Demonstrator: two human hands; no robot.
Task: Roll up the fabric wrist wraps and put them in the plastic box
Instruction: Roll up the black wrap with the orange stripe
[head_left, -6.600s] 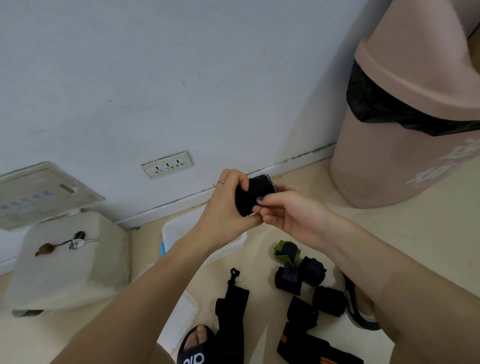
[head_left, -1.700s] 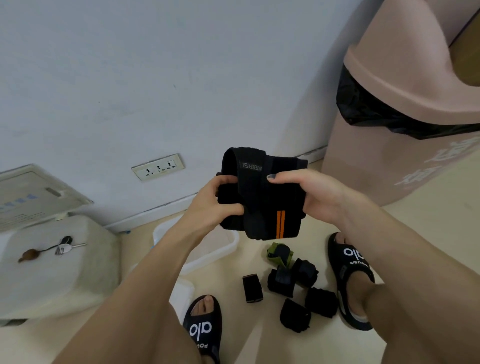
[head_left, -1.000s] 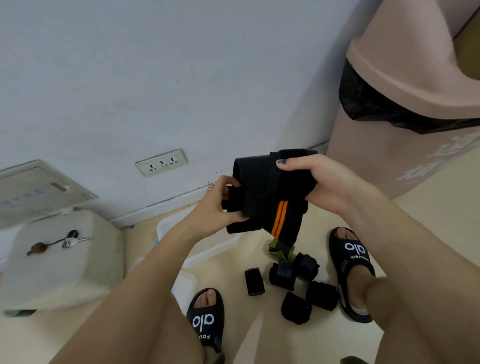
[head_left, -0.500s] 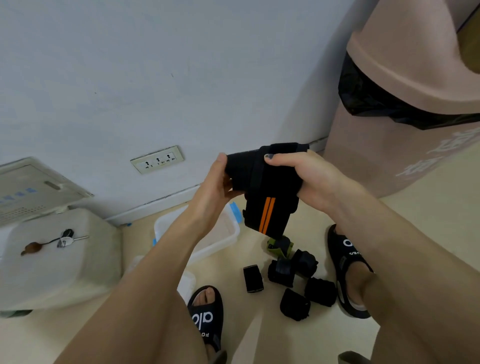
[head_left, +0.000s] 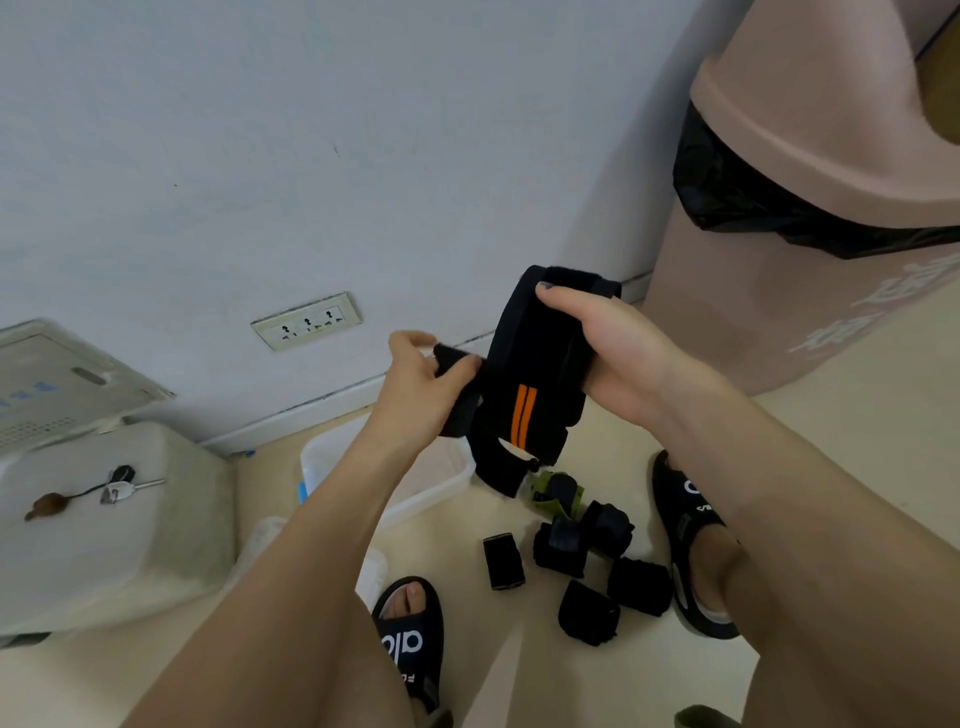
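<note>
Pale wall (head_left: 311, 156) with a triple socket (head_left: 306, 321) low down is filling the background, and a cream floor (head_left: 857, 467) is running under everything. Both hands are up in the air in front of the wall, working on a black wrist wrap with two orange stripes (head_left: 524, 395). Right hand (head_left: 618, 353) is gripping the folded bulk of it, thumb pressing across the top and fingers curling behind. Left hand (head_left: 421, 389) is pinching the loose strap end sticking out the side. A tail of the wrap is dangling down toward the floor.

Clear plastic box (head_left: 441, 480) is sitting on the floor near the wall's baseboard, mostly hiding behind the left forearm. Just beside it a bunch of rolled black wraps (head_left: 587, 566) is lying between the two black sandals (head_left: 410, 639), plus one olive-green wrap (head_left: 553, 493) at the wall-side edge of the bunch. Pink trash bin (head_left: 805, 208) with a black liner is standing at the right. Keys (head_left: 119, 483) are lying on a white stool-like thing (head_left: 104, 545) at the left.
</note>
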